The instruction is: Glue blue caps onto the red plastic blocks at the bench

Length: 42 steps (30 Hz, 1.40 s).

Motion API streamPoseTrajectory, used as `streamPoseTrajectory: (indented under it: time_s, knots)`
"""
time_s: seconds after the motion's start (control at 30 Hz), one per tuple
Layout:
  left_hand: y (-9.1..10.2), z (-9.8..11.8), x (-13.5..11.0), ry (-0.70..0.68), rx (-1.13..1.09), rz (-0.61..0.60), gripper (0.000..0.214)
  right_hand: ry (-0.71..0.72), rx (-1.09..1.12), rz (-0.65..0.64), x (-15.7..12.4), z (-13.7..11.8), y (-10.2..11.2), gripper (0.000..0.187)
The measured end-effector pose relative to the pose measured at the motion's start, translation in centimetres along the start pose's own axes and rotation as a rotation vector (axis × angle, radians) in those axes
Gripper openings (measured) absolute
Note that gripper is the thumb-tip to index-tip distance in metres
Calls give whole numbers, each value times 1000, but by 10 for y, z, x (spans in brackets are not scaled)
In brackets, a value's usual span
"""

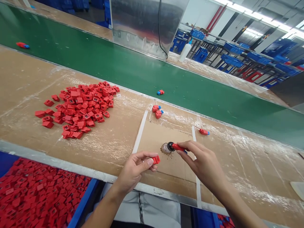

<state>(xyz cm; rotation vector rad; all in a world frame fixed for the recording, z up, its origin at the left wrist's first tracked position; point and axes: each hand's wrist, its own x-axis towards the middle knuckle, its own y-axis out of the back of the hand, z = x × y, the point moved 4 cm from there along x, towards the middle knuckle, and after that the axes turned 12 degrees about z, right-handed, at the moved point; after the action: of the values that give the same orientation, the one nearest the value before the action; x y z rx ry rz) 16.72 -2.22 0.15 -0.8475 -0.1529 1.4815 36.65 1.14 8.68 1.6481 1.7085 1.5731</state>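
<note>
My left hand (pixel 136 168) pinches a small red plastic piece (pixel 156 159) between thumb and fingers, just above the cardboard pad (pixel 156 139). My right hand (pixel 201 161) grips a red-handled tool (pixel 177 147) whose black tip rests on a small round metal fixture (pixel 165 148) set in the pad. A large pile of loose red pieces (pixel 79 107) lies on the bench to the left. Two assembled red-and-blue parts (pixel 158 111) sit beyond the pad, and one more red-and-blue part (pixel 204 132) lies to its right.
A green conveyor belt (pixel 133 71) runs behind the bench, carrying a red-and-blue part (pixel 161 92) and another (pixel 22 45) far left. A blue bin of red pieces (pixel 35 194) sits below left. A metal housing (pixel 144 25) and a white bottle (pixel 185 51) stand beyond.
</note>
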Motion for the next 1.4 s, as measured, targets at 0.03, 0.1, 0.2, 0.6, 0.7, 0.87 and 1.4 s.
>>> streamPoseTrajectory:
  time_s: [0.03, 0.1, 0.2, 0.6, 0.7, 0.87, 1.4]
  knots:
    - [0, 0, 0, -1, -5, 0, 24, -2, 1, 11, 0, 0, 1, 17]
    - [0, 0, 1, -9, -7, -4, 24, -6, 3, 28, 1, -1, 3, 16]
    - [0, -2, 1, -6, -11, -22, 21, -45, 4, 101, 0, 1, 7, 18]
    - [-4, 0, 0, -24, 29, -36, 25, -129, 32, 49, -6, 6, 5, 22]
    - [-3, -1, 1, -33, 48, -38, 29, -183, 78, 77, -8, -1, 7, 22]
    - [-3, -3, 2, -43, 90, -61, 30, -262, 310, 56, -18, -29, -1, 19]
    - [-2, -6, 1, -56, 130, -113, 30, -380, 423, 44, -30, -36, -19, 21]
